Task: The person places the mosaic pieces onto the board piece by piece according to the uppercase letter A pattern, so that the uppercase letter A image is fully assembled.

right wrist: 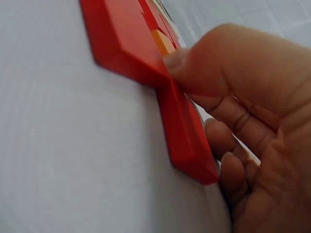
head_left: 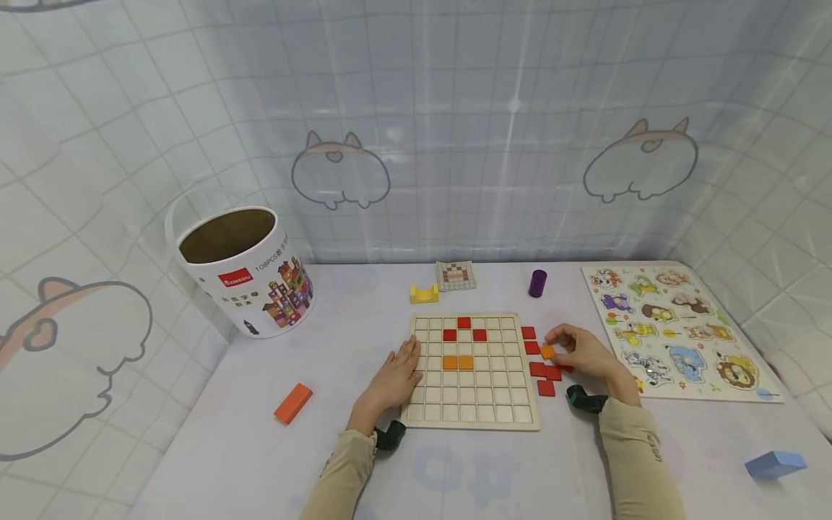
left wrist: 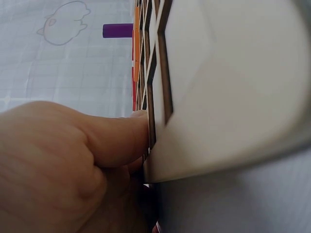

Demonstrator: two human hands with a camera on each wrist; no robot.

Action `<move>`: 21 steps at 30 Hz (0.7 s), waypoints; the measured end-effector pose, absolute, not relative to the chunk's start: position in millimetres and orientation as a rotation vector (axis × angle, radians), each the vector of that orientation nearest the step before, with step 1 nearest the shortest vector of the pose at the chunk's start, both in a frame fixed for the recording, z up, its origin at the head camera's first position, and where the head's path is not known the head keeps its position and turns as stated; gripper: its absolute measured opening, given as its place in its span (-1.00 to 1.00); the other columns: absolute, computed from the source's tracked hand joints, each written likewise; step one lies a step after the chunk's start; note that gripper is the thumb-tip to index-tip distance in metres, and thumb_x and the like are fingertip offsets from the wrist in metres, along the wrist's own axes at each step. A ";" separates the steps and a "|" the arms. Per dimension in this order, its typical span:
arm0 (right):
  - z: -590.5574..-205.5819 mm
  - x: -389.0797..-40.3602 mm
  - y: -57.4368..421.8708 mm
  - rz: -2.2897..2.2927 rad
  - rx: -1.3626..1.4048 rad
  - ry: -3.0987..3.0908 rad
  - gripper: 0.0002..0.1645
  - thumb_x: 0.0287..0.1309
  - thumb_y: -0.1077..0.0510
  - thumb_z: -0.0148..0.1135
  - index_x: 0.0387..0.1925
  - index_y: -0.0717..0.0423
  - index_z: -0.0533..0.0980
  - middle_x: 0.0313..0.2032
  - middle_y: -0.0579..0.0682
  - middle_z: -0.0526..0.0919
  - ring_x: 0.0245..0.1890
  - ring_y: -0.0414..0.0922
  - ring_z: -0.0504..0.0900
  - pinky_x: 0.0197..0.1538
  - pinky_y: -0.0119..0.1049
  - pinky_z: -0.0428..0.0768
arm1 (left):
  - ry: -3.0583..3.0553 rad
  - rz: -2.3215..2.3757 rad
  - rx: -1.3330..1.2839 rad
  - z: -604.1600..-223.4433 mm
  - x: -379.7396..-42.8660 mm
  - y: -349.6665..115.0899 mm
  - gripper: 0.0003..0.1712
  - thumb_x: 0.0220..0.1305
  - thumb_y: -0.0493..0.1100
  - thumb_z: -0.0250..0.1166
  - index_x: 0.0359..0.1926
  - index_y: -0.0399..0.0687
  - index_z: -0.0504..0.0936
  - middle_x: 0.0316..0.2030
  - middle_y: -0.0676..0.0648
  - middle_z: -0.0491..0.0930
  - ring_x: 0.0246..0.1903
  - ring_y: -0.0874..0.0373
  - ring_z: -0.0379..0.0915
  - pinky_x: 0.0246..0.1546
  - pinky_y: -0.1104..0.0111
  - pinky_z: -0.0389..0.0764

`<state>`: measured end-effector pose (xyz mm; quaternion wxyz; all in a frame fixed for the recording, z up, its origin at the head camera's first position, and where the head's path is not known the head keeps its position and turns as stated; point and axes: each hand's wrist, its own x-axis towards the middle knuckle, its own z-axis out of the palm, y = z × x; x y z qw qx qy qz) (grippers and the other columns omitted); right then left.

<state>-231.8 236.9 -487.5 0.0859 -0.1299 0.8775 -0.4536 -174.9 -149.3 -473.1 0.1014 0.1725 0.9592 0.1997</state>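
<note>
A wooden grid board [head_left: 469,416] lies mid-table, with red tiles [head_left: 464,323] in its upper cells and two orange tiles [head_left: 458,362] side by side below them. My left hand [head_left: 393,375] rests along the board's left edge, fingers fairly straight. In the left wrist view its thumb [left wrist: 116,138] touches the board's rim. Right of the board, my right hand [head_left: 585,354] pinches an orange tile [head_left: 547,352] among several loose red tiles [head_left: 546,388]. The right wrist view shows the thumb against that orange tile [right wrist: 164,42], with red tiles [right wrist: 187,131] close beneath the hand.
Behind the board are a patterned card [head_left: 456,276], a yellow block [head_left: 425,293] and a purple cylinder [head_left: 536,284]. An animal puzzle board [head_left: 676,332] lies at right, a blue block [head_left: 776,464] nearer. At left stand a white bucket [head_left: 253,289] and an orange block [head_left: 293,404].
</note>
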 end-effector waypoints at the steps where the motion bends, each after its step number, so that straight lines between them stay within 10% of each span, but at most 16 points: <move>1: -487.5 -232.0 236.2 -1.350 -0.382 2.622 -0.66 0.00 0.29 0.37 -0.13 0.21 0.52 -0.16 0.09 0.57 -0.16 -0.09 0.37 -0.14 -0.47 0.36 | 2.834 0.591 0.510 -472.6 -174.4 -149.4 -0.31 0.48 -0.16 -0.03 0.48 -0.36 -0.02 0.52 -0.27 -0.11 0.51 -0.17 -0.17 0.47 -0.08 -0.05; 21: -484.8 -232.7 227.1 -1.340 -0.092 2.696 -0.74 0.13 0.17 0.33 -0.23 0.18 0.44 -0.27 0.06 0.49 -0.24 -0.08 0.39 -0.33 -0.44 0.39 | 2.843 0.584 0.529 -469.5 -173.9 -148.5 -0.32 0.48 -0.18 -0.03 0.47 -0.40 0.00 0.51 -0.30 -0.10 0.50 -0.20 -0.15 0.46 -0.10 -0.03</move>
